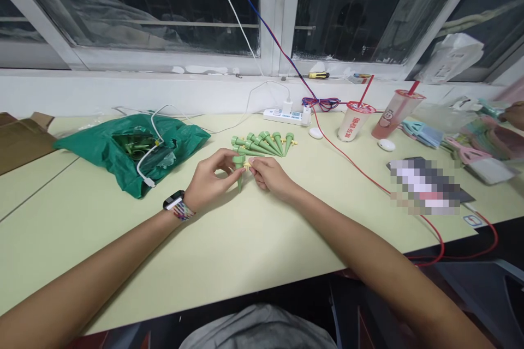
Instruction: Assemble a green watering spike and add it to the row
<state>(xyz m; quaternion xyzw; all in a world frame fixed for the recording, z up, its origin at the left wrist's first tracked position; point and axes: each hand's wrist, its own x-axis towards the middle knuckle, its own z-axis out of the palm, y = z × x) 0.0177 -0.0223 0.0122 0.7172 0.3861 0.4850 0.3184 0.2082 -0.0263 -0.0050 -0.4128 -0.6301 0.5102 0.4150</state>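
My left hand [210,177] holds a green cone-shaped plastic spike [239,172] upright, point down, just above the pale table [229,240]. My right hand [268,174] pinches a small yellow piece [246,164] at the spike's top, side on. Both hands meet at the table's middle. Behind them lies a row of several matching green spikes [262,144] with yellow tips. A watch with a patterned band [178,204] sits on my left wrist.
A green plastic bag [135,147] with more green parts and a white cable lies at left. A cardboard box [20,139] is far left. A power strip [286,116], two lidded cups [354,120], red cable [368,174] and stacked plastic items [487,136] are right.
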